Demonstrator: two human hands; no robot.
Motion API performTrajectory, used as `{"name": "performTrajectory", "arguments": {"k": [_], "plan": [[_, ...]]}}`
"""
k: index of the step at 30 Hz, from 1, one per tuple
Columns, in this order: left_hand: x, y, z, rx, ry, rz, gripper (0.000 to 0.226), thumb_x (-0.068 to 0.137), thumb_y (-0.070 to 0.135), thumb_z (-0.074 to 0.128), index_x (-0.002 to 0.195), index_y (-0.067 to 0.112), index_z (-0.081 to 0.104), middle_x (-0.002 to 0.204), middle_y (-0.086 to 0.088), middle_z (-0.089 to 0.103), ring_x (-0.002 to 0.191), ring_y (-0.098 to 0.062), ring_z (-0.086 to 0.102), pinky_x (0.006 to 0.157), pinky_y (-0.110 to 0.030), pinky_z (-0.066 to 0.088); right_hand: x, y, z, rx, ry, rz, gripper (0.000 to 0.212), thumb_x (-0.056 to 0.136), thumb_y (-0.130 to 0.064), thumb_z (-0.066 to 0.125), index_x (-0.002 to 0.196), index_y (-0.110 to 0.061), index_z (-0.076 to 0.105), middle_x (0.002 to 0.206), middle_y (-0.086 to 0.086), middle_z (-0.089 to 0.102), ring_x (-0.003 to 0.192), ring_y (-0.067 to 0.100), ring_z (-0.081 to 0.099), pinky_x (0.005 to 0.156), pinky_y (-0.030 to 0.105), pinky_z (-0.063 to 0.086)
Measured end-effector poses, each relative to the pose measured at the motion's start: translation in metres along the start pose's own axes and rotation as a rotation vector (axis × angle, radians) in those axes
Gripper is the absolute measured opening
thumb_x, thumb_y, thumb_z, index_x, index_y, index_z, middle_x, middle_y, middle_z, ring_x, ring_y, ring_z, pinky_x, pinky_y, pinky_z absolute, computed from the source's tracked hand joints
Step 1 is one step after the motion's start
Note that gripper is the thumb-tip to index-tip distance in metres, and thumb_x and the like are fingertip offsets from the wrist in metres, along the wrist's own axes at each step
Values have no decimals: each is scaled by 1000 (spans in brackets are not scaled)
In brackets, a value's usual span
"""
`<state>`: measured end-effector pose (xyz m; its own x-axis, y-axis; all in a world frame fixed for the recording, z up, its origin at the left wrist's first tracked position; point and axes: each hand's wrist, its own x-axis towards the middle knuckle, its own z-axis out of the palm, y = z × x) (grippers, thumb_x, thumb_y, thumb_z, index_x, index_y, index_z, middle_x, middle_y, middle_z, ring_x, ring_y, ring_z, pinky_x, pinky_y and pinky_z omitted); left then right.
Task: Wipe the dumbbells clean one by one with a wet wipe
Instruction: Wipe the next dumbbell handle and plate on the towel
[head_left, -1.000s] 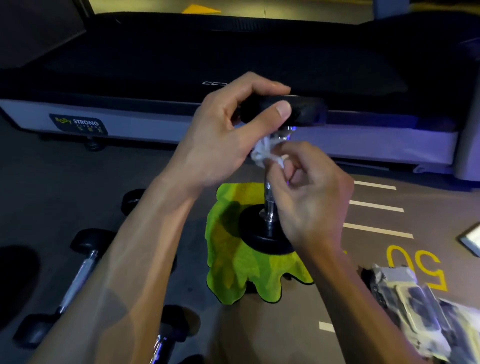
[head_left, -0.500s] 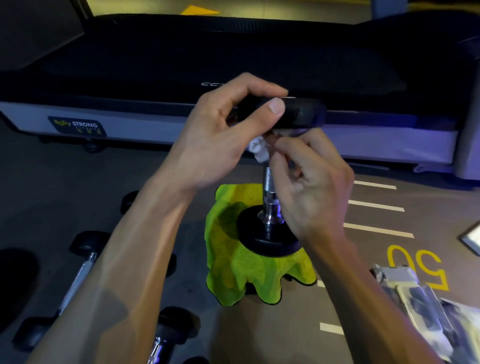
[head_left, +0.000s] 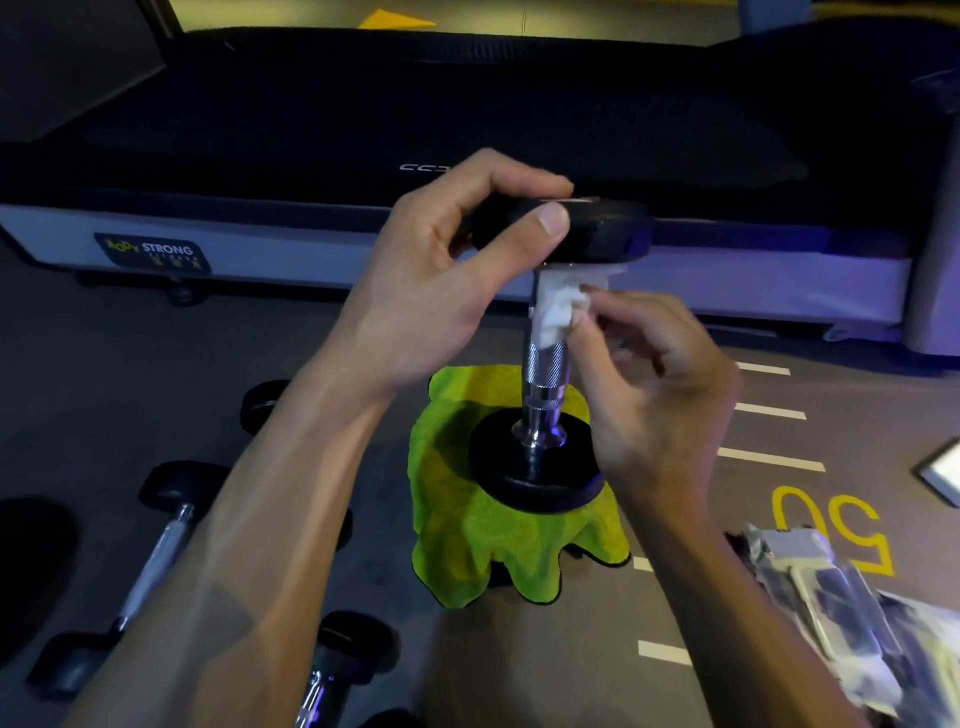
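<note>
Now dumbbell (head_left: 545, 364) stands upright, lower plate on green cloth (head_left: 467, 545). My left hand (head_left: 441, 275) grips top plate; right hand (head_left: 654, 384) pinches wet wipe (head_left: 558, 306) against shaft just under it. Axis vertical; I judge next stroke runs downward.

The upright dumbbell (head_left: 545, 374) has a glossy knurled chrome handle and matt black rubbery heads, a crumpled white wet wipe (head_left: 558, 306) at its top, and fluffy lime cloth (head_left: 467, 551) beneath.
</note>
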<state>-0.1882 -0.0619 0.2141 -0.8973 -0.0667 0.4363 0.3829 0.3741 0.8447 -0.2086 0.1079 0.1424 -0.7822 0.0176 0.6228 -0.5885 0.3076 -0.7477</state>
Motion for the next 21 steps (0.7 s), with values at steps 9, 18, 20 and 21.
{"name": "performTrajectory", "arguments": {"k": [9,18,20,21], "plan": [[4,-4,1,-3,12,5,17,104,19,63,119,15,69,121,-11,73,108,-13,67,97,-25,51,14,-6,-7,-111,-82,-134,4,95,-15,75,97,-14,78,90,-7,70,79,6,64,75,15,48],[3,-7,-3,-8,45,-21,16,104,18,63,118,15,70,121,-11,74,113,-24,68,100,-32,52,-27,9,-20,-127,-480,4,20,80,-11,86,78,-22,69,66,-6,56,64,12,52,59,12,38],[2,-5,-1,-1,46,-14,17,104,18,63,119,14,70,121,-12,74,112,-26,67,98,-32,52,-13,2,-20,-112,-537,16,18,81,-16,86,77,-22,69,62,-6,56,61,12,51,57,15,39],[2,-4,0,0,42,-14,17,104,18,63,119,13,70,121,-12,74,112,-26,66,98,-33,52,-7,-3,-18,-112,-518,6,16,82,-19,85,78,-20,70,62,-5,57,61,13,51,57,19,40]]}}
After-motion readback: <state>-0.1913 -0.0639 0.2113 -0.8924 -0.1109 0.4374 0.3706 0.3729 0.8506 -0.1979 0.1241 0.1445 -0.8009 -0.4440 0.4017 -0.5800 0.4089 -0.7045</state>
